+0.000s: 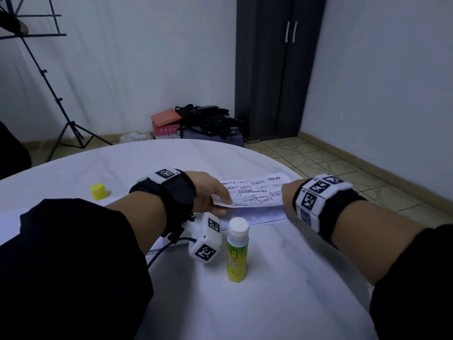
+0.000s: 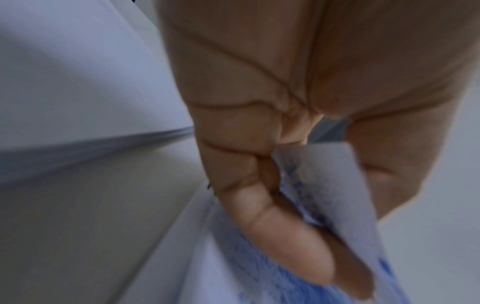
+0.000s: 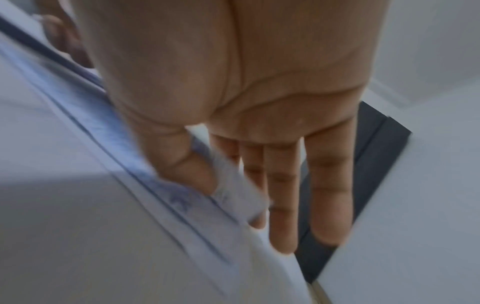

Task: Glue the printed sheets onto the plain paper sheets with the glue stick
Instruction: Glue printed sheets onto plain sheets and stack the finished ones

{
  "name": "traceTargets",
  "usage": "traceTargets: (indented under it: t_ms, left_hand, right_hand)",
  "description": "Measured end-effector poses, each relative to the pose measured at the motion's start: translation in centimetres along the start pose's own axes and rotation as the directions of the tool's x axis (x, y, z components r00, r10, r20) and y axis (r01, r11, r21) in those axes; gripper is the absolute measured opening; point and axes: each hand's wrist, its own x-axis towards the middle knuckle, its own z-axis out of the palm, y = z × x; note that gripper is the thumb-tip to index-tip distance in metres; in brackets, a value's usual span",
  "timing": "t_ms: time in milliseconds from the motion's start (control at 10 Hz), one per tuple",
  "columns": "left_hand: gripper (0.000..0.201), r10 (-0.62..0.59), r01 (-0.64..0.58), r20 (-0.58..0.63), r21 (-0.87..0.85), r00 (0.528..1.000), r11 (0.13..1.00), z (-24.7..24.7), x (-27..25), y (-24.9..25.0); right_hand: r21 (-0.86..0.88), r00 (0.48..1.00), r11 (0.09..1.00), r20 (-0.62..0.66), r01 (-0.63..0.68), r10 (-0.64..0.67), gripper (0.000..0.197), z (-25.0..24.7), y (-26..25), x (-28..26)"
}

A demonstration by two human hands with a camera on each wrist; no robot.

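Both hands (L (image 1: 211, 195), R (image 1: 287, 198)) pinch printed sheet (image 1: 255, 193); glue stick (image 1: 235, 250) upright nr.

I see a round white bench (image 1: 282, 278) filling the lower half of the frame. A green-yellow glue stick (image 1: 236, 250) stands upright on it at lower centre, uncapped. Its yellow cap (image 1: 98, 191) sits well apart at centre left. Paper sheets (image 1: 257, 218) lie flat just above the glue stick, the printed sheet (image 1: 257, 192) over them with its near edge lifted.
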Motion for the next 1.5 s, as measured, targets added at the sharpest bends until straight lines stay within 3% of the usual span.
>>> traceTargets:
  t_ms: [100, 200, 400, 500, 600, 700, 900, 1000, 1100, 1200, 1300, 1400, 1500]
  left_hand:
    - [0.02, 0.014, -0.014, 0.006, 0.008, 1.0, 1.0, -0.1, 0.0, 0.0]
    - [0.019, 0.017, -0.017, 0.001, 0.008, 1.0, 1.0, -0.1, -0.1, 0.1]
    - [0.017, 0.008, -0.008, 0.006, -0.018, 1.0, 1.0, -0.2, 0.0, -0.2]
    - [0.017, -0.013, 0.014, 0.022, -0.024, 1.0, 1.0, -0.4, 0.2, -0.3]
    - [0.017, -0.019, 0.02, 0.024, -0.027, 1.0, 0.999, -0.4, 0.3, -0.4]
    - [0.02, -0.021, 0.022, 0.028, -0.033, 0.999, 0.999, -0.6, 0.6, -0.5]
    - [0.013, -0.027, 0.028, 0.019, -0.033, 0.999, 0.999, -1.0, 0.8, -0.6]
    - [0.012, -0.043, 0.043, 0.019, -0.022, 0.999, 0.999, -1.1, 0.7, -0.6]
    - [0.012, -0.044, 0.045, 0.028, -0.047, 0.999, 0.998, -1.0, 0.3, -0.4]
    - [0.014, -0.038, 0.039, 0.018, -0.048, 0.999, 0.998, -1.0, 0.2, -0.3]
    - [0.013, -0.058, 0.058, 0.007, -0.025, 0.998, 0.998, -1.1, 0.2, -0.4]
    - [0.014, -0.053, 0.053, -0.01, -0.004, 0.999, 0.999, -1.1, 0.3, -0.5]
    - [0.013, -0.05, 0.051, -0.03, 0.018, 0.998, 0.999, -0.7, 0.3, -0.6]
  right_hand:
    - [0.113, 0.998, 0.993, 0.043, -0.047, 0.042, 0.037, -0.9, 1.8, 0.3]
    - [0.184, 0.995, 0.978, 0.003, -0.1, 0.101, 0.022, -1.8, 2.1, 1.2]
    - [0.128, 0.963, 0.955, 0.035, -0.269, 0.266, 0.029, -3.4, 1.8, -0.3]
    - [0.275, 0.983, 0.945, 0.0, -0.175, 0.182, 0.025, -2.0, 2.4, 1.1]
    - [0.336, 0.985, 0.936, 0.162, -0.106, 0.053, 0.016, -1.6, 1.8, 0.7]
    - [0.337, 0.973, 0.936, 0.229, -0.105, 0.027, 0.016, -1.7, 0.8, 0.1]
    - [0.19, 0.97, 0.98, 0.241, -0.056, 0.008, 0.03, -1.2, 1.2, 0.1]
    - [0.151, 0.971, 0.987, 0.221, 0.057, -0.09, 0.042, -0.9, 1.1, -0.1]
    - [0.153, 0.945, 0.968, 0.229, 0.201, -0.233, 0.038, -0.9, 0.5, 0.5]
    - [-0.009, 0.934, 0.957, 0.221, 0.289, -0.28, 0.021, -0.2, -0.1, 1.2]
    - [0.018, 0.954, 0.992, 0.27, 0.127, -0.128, 0.058, -0.3, -0.2, 0.9]
    - [0.075, 0.967, 0.996, 0.245, 0.049, -0.066, 0.101, -0.1, 0.2, 1.8]
    - [0.037, 0.966, 0.997, 0.247, 0.064, -0.071, 0.108, 0.3, 0.0, 2.7]
